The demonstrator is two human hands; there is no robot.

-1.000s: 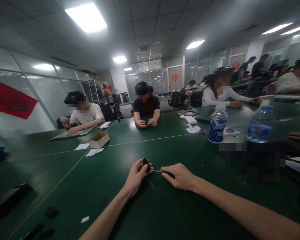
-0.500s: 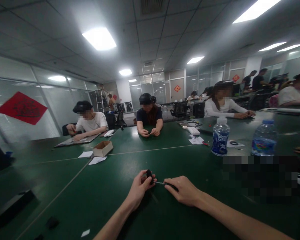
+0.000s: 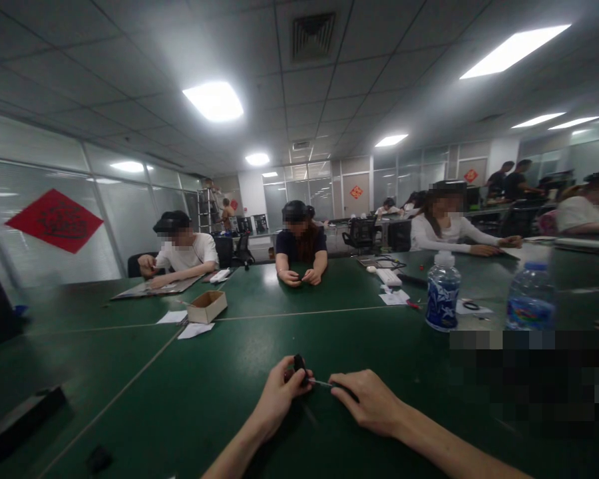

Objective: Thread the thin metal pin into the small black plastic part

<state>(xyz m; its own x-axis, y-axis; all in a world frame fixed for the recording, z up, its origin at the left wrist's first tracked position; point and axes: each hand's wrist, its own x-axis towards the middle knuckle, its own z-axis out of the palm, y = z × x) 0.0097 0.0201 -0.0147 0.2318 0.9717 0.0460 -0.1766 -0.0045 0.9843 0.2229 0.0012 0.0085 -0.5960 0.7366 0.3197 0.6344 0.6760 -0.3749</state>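
My left hand (image 3: 279,394) is closed around a small black part (image 3: 300,364), pinched between thumb and fingers. What kind of part it is cannot be made out. In my right hand (image 3: 368,399) is a screwdriver (image 3: 322,382) with a thin metal shaft and a dark handle mostly hidden by my fingers. Its shaft points left, and the tip meets the black part or lies right beside it. Both hands are above the green table (image 3: 239,372).
A small cardboard box (image 3: 207,308) sits on papers at the left. Two plastic bottles, one blue-labelled (image 3: 442,296) and one clear (image 3: 530,299), stand to the right. A long black object (image 3: 22,419) lies near left. Across the table sits a person in a dark shirt (image 3: 302,249).
The whole view has tilted up slightly, so the table and hands appear lower. My hands keep the same hold on the black part and screwdriver.
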